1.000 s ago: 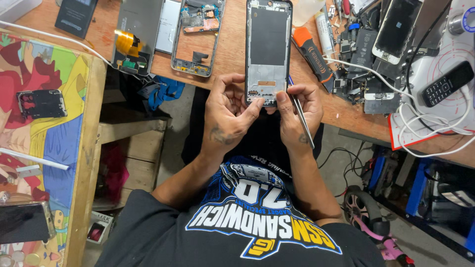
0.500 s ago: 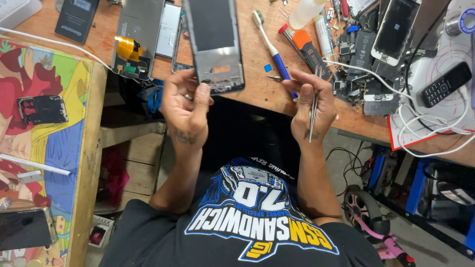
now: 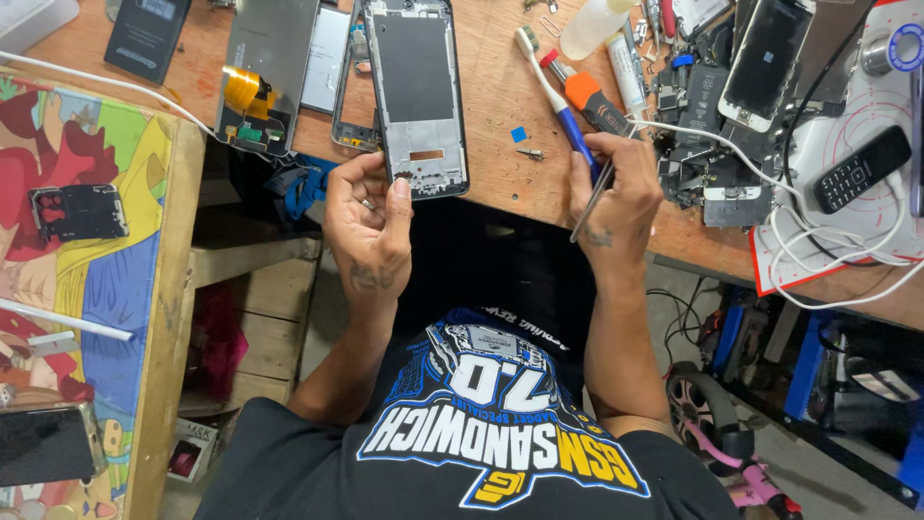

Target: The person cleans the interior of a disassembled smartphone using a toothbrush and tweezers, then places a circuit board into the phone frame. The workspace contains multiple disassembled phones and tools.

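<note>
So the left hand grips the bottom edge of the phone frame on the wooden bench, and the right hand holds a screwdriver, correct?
Not quite: the right hand holds metal tweezers, not a screwdriver. The rest stands: the left hand grips the bottom edge of the phone frame on the wooden bench, as the head view shows.

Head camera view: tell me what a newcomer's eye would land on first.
First the two hands at the bench edge: the left hand grips the bottom of a stripped phone frame lying on the wooden bench, and the right hand holds tweezers by a blue-handled toothbrush. Then the heap of phone parts to the right.
</note>
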